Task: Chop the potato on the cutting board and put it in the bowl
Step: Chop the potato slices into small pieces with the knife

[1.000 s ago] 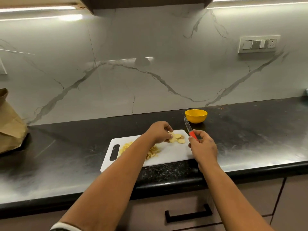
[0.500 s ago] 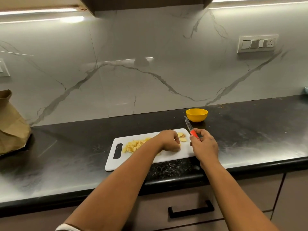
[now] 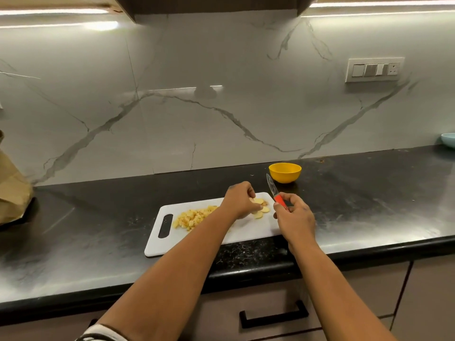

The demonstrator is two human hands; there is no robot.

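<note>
Head: left hand curled over potato slices

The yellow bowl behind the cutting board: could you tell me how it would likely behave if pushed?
The yellow bowl looks small and plastic, so probably light. On the glossy black counter it would likely slide rather than tip, given its low, rounded shape. It looks empty, so little weight would steady it.

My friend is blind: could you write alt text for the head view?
The left hand gathers potato slices on a white board beside a diced pile; the right hand holds a knife. A yellow bowl waits behind.
</note>
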